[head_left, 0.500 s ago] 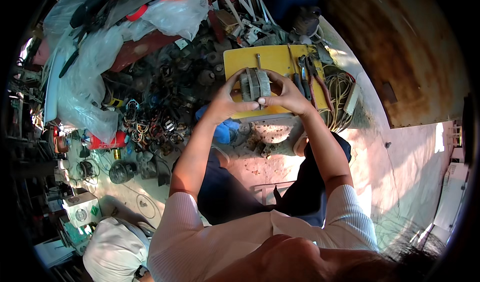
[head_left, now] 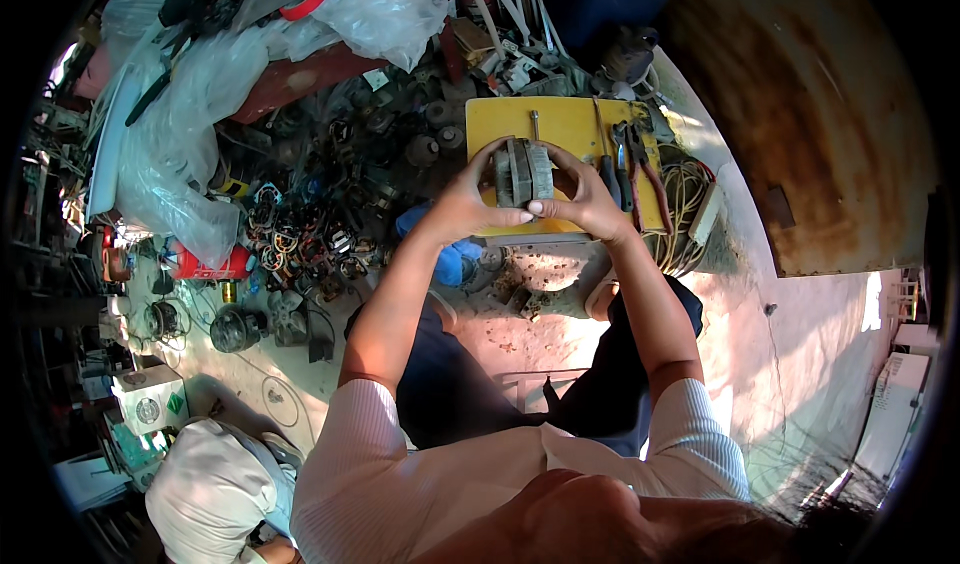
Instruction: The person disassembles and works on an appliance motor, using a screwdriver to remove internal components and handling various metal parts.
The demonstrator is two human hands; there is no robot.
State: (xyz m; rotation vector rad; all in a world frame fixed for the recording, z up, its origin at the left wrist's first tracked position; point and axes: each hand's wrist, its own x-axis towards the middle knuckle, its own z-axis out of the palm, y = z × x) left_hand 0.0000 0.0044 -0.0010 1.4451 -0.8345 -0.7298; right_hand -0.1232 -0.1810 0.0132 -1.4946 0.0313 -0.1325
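At the yellow board [head_left: 570, 119], support the cylindrical casing [head_left: 524, 174] evenly: left hand [head_left: 470, 202] and right hand [head_left: 592, 204] curl fingers around it (thumbs nearly touching).

Thick grey part [head_left: 524, 174] between left hand [head_left: 468, 202] and right hand [head_left: 594, 206], over a yellow board [head_left: 500, 114] with red-handled pliers [head_left: 654, 182]

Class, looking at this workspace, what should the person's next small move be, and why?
Probably ease the right grip off the grey part while the left grip supports it: both are wrapped around it, leaving neither free, and red-handled pliers lie on the yellow board just to the right.
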